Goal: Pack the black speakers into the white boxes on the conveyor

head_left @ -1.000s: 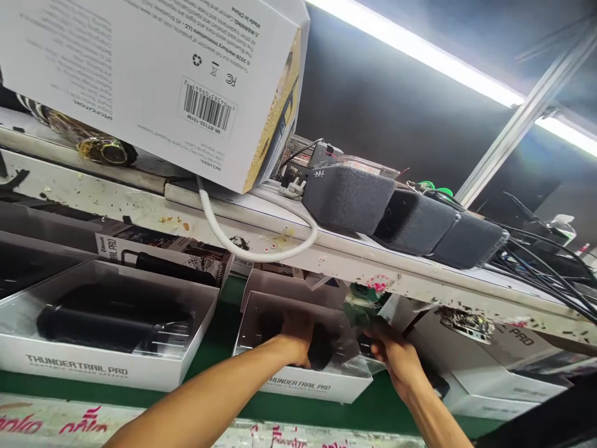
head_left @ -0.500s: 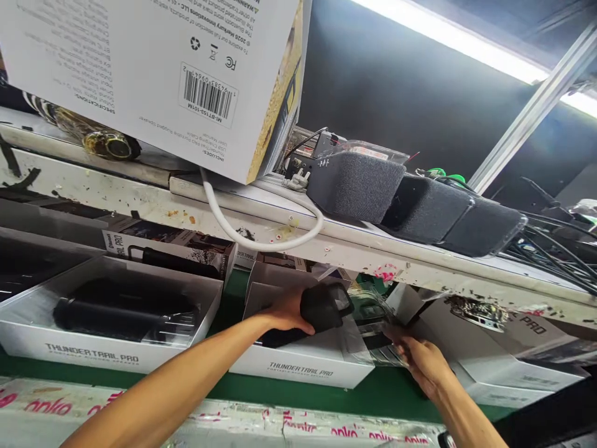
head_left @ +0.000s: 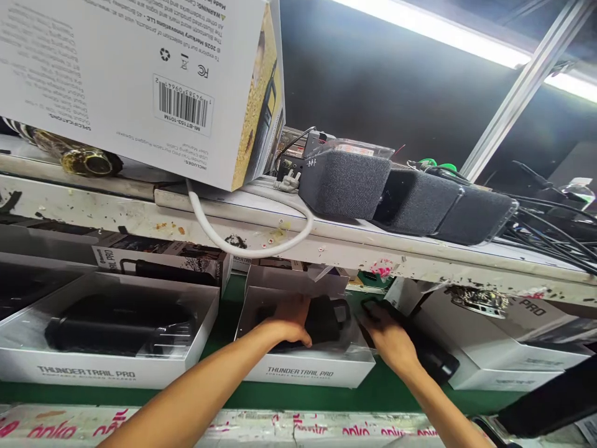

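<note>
My left hand (head_left: 290, 320) is closed over a black portable speaker (head_left: 321, 320), its thumb across the near side. This speaker lies in an open white box (head_left: 303, 370) printed THUNDERTRAIL PRO, and the loop of its handle shows at the right end. Just right of that box, my right hand (head_left: 390, 333) grips a second black speaker (head_left: 436, 358), fingers over its far end. That speaker slants down to the right, partly hidden under the hand and wrist.
Left of my hands, another open white box (head_left: 88, 373) holds a black speaker (head_left: 121, 326). White cartons (head_left: 504, 348) stand at right. Overhead, a shelf edge (head_left: 345, 246) bears a large printed box (head_left: 125, 143), grey fabric speakers (head_left: 345, 183) and cables. A white cable loop (head_left: 247, 252) hangs down.
The left hand's speaker has gone lower into the box. Clear plastic that stretched toward my right hand is no longer there, and a black speaker now shows under that hand.
</note>
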The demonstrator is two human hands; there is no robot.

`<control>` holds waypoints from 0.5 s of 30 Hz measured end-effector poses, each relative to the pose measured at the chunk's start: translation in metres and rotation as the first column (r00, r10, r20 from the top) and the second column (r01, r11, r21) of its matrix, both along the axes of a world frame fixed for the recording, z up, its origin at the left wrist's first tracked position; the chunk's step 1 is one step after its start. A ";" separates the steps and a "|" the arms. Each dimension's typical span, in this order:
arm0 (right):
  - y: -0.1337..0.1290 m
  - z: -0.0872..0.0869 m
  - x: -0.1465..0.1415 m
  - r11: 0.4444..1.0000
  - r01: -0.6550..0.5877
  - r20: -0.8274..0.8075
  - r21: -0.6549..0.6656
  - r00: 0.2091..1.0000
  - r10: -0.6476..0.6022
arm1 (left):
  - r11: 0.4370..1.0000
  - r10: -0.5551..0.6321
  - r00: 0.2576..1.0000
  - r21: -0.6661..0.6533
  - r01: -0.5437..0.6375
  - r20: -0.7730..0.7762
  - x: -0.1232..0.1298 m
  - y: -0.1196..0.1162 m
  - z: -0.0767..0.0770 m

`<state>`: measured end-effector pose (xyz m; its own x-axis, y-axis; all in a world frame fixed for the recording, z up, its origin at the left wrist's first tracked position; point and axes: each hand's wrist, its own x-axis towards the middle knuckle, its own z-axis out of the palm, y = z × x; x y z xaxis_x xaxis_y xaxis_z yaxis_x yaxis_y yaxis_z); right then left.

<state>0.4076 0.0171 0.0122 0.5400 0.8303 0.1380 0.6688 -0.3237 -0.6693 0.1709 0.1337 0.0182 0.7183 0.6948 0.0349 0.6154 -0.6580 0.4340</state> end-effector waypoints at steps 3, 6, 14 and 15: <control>-0.003 0.003 -0.022 0.980 -0.194 0.312 -0.042 0.929 0.198 | 0.999 0.000 0.998 0.044 0.003 -0.058 0.004 0.000 -0.005; -0.002 -0.005 -0.047 0.940 -0.255 0.456 -0.228 0.824 0.335 | 0.997 -0.006 0.996 0.077 0.013 -0.092 0.005 0.000 -0.012; -0.009 -0.029 -0.064 0.863 -0.289 0.375 -0.413 0.810 0.451 | 0.989 -0.038 0.999 0.140 0.037 0.005 -0.007 -0.026 -0.005; -0.010 -0.030 -0.063 0.867 -0.300 0.370 -0.398 0.813 0.450 | 0.986 -0.046 0.998 0.163 0.039 0.040 -0.012 -0.035 -0.001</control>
<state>0.3442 0.0072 -0.0179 0.1211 0.9925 -0.0147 0.9750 -0.1217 -0.1861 0.1594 0.0990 0.0174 0.7425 0.6462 0.1762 0.5682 -0.7470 0.3451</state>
